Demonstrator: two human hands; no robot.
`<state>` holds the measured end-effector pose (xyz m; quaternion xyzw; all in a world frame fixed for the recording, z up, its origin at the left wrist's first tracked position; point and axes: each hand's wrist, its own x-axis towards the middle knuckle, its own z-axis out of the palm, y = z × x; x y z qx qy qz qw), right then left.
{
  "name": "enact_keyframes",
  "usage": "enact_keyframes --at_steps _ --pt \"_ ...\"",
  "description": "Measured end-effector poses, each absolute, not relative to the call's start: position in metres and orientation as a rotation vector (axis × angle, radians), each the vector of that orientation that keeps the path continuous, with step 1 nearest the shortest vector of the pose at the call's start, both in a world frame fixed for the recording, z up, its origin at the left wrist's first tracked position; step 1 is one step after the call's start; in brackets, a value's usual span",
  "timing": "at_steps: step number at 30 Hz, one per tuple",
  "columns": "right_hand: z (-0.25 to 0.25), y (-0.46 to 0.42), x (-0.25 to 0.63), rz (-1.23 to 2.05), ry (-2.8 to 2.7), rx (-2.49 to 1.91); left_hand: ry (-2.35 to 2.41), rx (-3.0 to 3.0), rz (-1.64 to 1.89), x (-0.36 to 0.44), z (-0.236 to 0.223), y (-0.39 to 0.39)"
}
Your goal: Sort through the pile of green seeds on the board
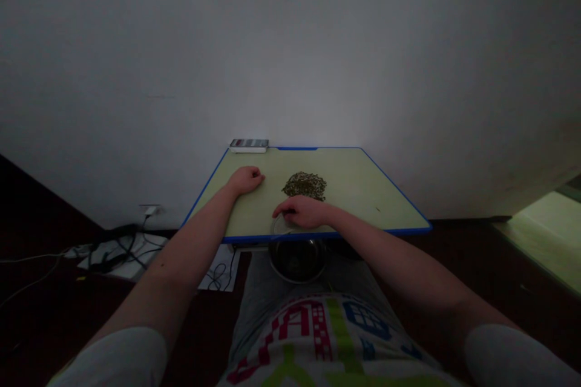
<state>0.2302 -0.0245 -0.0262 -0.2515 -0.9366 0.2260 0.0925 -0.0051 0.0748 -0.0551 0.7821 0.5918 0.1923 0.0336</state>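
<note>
A pile of small dark, seed-like or dried-leaf pieces (305, 185) lies on a pale yellow board with a blue rim (349, 170). Just in front of the pile is my right hand (306, 211), its fingers bent down and pinched; whatever they hold is too small or hidden. Below those fingertips a clear round thing, like a shallow dish (282, 228), shows faintly at the near edge. My left hand (246, 179) rests curled on the board, left of the pile, and its fingers hide what is inside. A metal bowl (297, 261) sits at my lap beneath the near edge.
A phone (249, 143) lies on a white block at the board's far left corner, against the wall (295, 60). One loose dark piece (377, 210) lies to the right. Cables (127, 245) and a plugged-in charger (150, 211) are at the lower left.
</note>
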Motion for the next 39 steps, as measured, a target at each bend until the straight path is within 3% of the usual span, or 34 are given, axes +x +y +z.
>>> enact_keyframes --at_steps 19,39 --pt "-0.039 -0.047 0.274 0.579 -2.380 -1.126 1.821 2.415 0.589 -0.007 -0.058 0.078" --pt "-0.056 -0.033 0.380 0.792 -1.722 -1.571 1.834 2.394 0.543 -0.006 -0.056 0.076"
